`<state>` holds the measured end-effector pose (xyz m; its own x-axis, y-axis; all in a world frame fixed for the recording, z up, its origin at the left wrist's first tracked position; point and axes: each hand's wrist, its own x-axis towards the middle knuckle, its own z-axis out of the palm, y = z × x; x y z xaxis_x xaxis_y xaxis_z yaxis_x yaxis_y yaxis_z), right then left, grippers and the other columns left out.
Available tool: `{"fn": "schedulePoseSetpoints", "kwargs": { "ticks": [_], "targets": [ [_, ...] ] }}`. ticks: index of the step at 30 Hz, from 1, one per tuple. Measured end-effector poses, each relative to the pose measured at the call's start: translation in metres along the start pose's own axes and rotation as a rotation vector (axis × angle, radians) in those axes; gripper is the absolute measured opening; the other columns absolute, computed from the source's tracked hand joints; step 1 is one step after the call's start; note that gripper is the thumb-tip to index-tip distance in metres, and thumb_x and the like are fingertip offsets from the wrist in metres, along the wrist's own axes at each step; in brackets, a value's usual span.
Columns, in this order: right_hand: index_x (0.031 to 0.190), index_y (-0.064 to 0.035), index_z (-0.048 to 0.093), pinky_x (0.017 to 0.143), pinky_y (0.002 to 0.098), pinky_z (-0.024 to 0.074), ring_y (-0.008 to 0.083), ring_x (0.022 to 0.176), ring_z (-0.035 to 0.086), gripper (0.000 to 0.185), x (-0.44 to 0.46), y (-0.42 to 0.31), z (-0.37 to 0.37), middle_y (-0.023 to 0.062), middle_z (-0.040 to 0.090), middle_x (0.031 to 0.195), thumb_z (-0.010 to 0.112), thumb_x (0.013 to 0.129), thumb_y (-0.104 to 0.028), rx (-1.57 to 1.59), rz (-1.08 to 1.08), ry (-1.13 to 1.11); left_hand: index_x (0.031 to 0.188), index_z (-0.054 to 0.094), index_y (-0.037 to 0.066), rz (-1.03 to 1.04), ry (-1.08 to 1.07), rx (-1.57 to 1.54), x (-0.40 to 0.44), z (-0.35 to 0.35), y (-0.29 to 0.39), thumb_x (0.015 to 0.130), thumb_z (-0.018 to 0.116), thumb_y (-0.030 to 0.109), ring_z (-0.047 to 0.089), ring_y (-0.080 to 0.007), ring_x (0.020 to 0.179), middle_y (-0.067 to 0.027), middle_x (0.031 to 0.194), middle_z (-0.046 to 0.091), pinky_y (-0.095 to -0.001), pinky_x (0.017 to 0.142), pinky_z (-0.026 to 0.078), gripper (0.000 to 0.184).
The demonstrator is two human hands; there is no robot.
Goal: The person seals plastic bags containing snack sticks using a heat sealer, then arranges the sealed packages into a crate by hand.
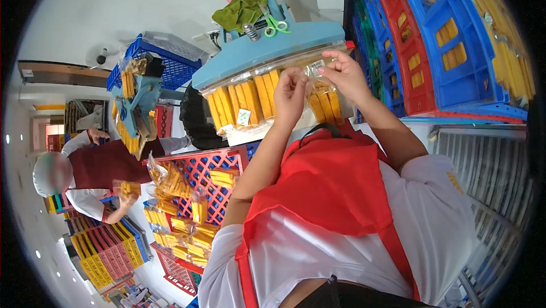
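Observation:
Several clear bags of yellow sticks (248, 99) stand in a row along the front of a blue machine (273, 46). Over the right part of this row, my left hand (290, 95) pinches the edge of a clear bag, its fingers pressed together. My right hand (345, 75) is just to the right, thumb and forefinger closed at a small clear packet with printing (315, 69). Below both hands, another bag of yellow sticks (325, 106) rests against the machine. A white-green label (243, 117) shows on one bag.
Green scissors (276, 26) and a green cloth (240, 9) lie atop the machine. Blue and red crates (426, 75) rise at the right. A red crate (196, 166) with bagged sticks is at lower left. A co-worker (105, 166) holds a bag near another machine (139, 103).

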<state>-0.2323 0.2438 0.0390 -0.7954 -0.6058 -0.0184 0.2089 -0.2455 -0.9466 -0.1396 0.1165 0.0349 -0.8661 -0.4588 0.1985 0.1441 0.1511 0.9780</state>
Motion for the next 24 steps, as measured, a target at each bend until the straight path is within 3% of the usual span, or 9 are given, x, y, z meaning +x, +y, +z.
{"fn": "schedulePoseSetpoints", "kwargs": {
  "ticks": [1, 3, 6, 10, 12, 17, 19, 22, 24],
  "targets": [
    [0.110, 0.0000, 0.045, 0.056, 0.0176, 0.0404, 0.0053, 0.064, 0.052, 0.035, 0.000, 0.001, -0.001, 0.0037, 0.059, 0.073, 0.057, 0.077, -0.002, -0.063, -0.024, 0.009, 0.104, 0.048, 0.004, -0.002, -0.006, 0.001, 0.001, -0.002, 0.002, 0.081, 0.054, 0.004, 0.052, -0.0086, 0.064, -0.0032, 0.073, 0.055, -0.0199, 0.056, 0.041, 0.024],
    [0.112, -0.0001, 0.044, 0.057, 0.0169, 0.0391, 0.0042, 0.064, 0.051, 0.036, 0.001, 0.002, -0.002, 0.0027, 0.059, 0.073, 0.056, 0.078, -0.002, -0.059, -0.018, 0.016, 0.108, 0.051, 0.004, 0.151, -0.028, 0.291, 0.002, -0.004, 0.007, 0.080, 0.054, 0.002, 0.052, -0.0108, 0.070, -0.0042, 0.080, 0.056, -0.0212, 0.066, 0.042, 0.029],
    [0.113, -0.0003, 0.045, 0.058, 0.0169, 0.0393, 0.0037, 0.065, 0.051, 0.037, 0.003, 0.005, -0.005, 0.0022, 0.059, 0.075, 0.056, 0.078, -0.002, -0.037, -0.030, 0.006, 0.109, 0.055, 0.006, 0.107, -0.102, 0.068, 0.005, -0.007, -0.006, 0.078, 0.055, 0.002, 0.053, -0.0134, 0.075, -0.0061, 0.088, 0.057, -0.0238, 0.072, 0.042, 0.031],
    [0.112, -0.0007, 0.046, 0.059, 0.0175, 0.0409, 0.0043, 0.067, 0.052, 0.036, 0.005, 0.012, -0.010, 0.0024, 0.060, 0.077, 0.057, 0.078, -0.003, -0.037, -0.037, -0.022, 0.101, 0.060, 0.004, 0.179, -0.272, 0.112, 0.017, -0.015, 0.004, 0.078, 0.054, 0.001, 0.054, -0.0116, 0.075, -0.0060, 0.085, 0.060, -0.0225, 0.070, 0.043, 0.024],
    [0.112, -0.0004, 0.046, 0.060, 0.0177, 0.0407, 0.0046, 0.067, 0.052, 0.036, 0.005, 0.013, -0.009, 0.0021, 0.060, 0.077, 0.057, 0.078, -0.003, -0.043, -0.040, -0.038, 0.098, 0.062, 0.003, -0.247, -0.486, 0.214, 0.021, -0.016, 0.017, 0.078, 0.053, 0.000, 0.056, -0.0092, 0.075, -0.0056, 0.080, 0.062, -0.0213, 0.069, 0.043, 0.022],
    [0.104, 0.0010, 0.053, 0.061, 0.0188, 0.0402, 0.0058, 0.067, 0.051, 0.027, 0.002, 0.007, -0.005, 0.0009, 0.059, 0.075, 0.058, 0.079, -0.008, 0.158, 0.011, -0.011, 0.100, 0.060, 0.002, -0.130, -0.423, 0.187, 0.024, -0.009, 0.017, 0.077, 0.055, 0.001, 0.055, -0.0068, 0.072, -0.0052, 0.081, 0.063, -0.0205, 0.065, 0.044, 0.024],
    [0.090, 0.0011, 0.060, 0.063, 0.0205, 0.0405, 0.0062, 0.067, 0.051, 0.019, 0.006, 0.021, -0.026, 0.0009, 0.059, 0.073, 0.060, 0.078, -0.014, -0.214, 0.202, -0.300, 0.101, 0.060, 0.002, -0.122, -0.436, 0.176, 0.023, -0.007, 0.015, 0.077, 0.056, 0.003, 0.055, -0.0068, 0.074, -0.0054, 0.084, 0.064, -0.0207, 0.066, 0.045, 0.024],
    [0.079, -0.0003, 0.063, 0.063, 0.0206, 0.0405, 0.0061, 0.068, 0.051, 0.018, 0.004, 0.020, -0.028, 0.0010, 0.059, 0.072, 0.061, 0.077, -0.018, -0.256, 0.181, -0.256, 0.101, 0.060, 0.002, -0.202, -0.387, 0.180, 0.018, -0.004, 0.008, 0.078, 0.056, 0.004, 0.055, -0.0070, 0.074, -0.0054, 0.085, 0.064, -0.0206, 0.066, 0.045, 0.024],
    [0.080, -0.0002, 0.063, 0.064, 0.0207, 0.0404, 0.0061, 0.069, 0.051, 0.018, 0.004, 0.017, -0.029, 0.0011, 0.059, 0.073, 0.060, 0.078, -0.018, -0.253, 0.175, -0.276, 0.100, 0.061, 0.003, -0.168, -0.386, 0.171, 0.020, -0.002, 0.010, 0.076, 0.058, 0.001, 0.053, -0.0053, 0.072, -0.0006, 0.083, 0.061, -0.0195, 0.064, 0.044, 0.024]
  ]
}}
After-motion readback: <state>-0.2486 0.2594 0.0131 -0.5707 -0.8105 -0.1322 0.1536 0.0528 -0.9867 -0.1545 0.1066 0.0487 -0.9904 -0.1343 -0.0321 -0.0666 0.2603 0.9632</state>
